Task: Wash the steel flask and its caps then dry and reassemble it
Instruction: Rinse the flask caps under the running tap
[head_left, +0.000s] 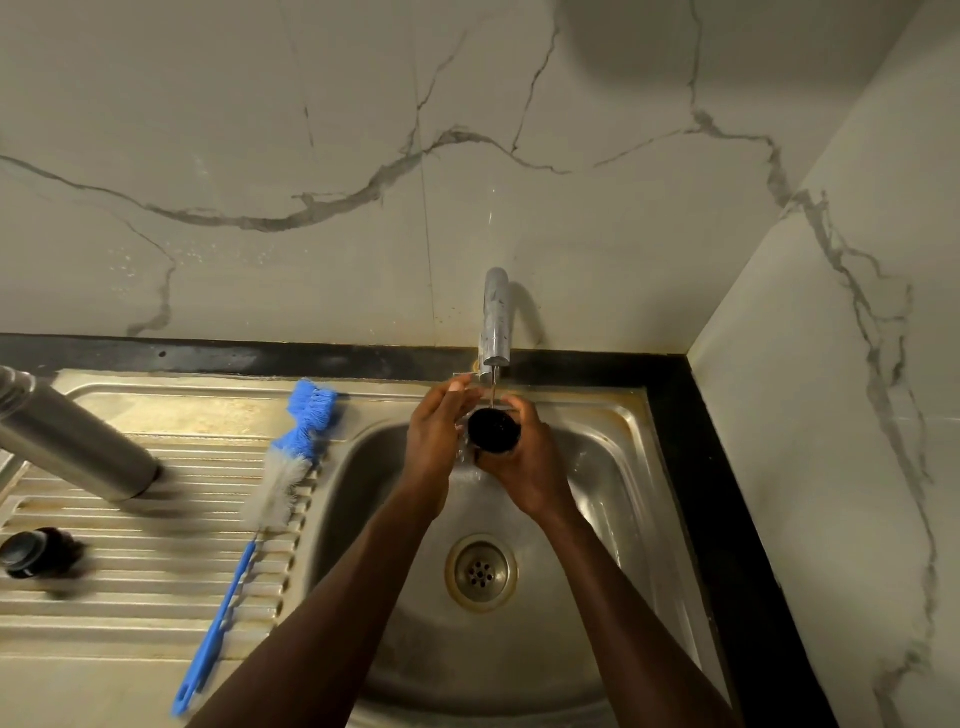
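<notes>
Head view: a person is standing over a steel sink (613, 467), rinsing a flask cap under a thin stream from the tap (494, 322). The steel flask (72, 441) is lying on the ribbed draining board, well to the left of the fingers, with a blue bottle brush (260, 499) resting between it and the basin. The right hand (524, 462) is curling its fingers around the dark cap (493, 428), gripping it with the open side up beneath the water. The left hand (436, 431) is held just beside it, fingers straight and loose, apparently touching the cap's side. A second black cap (31, 553) is sitting far left of both hands, near the board's edge.
</notes>
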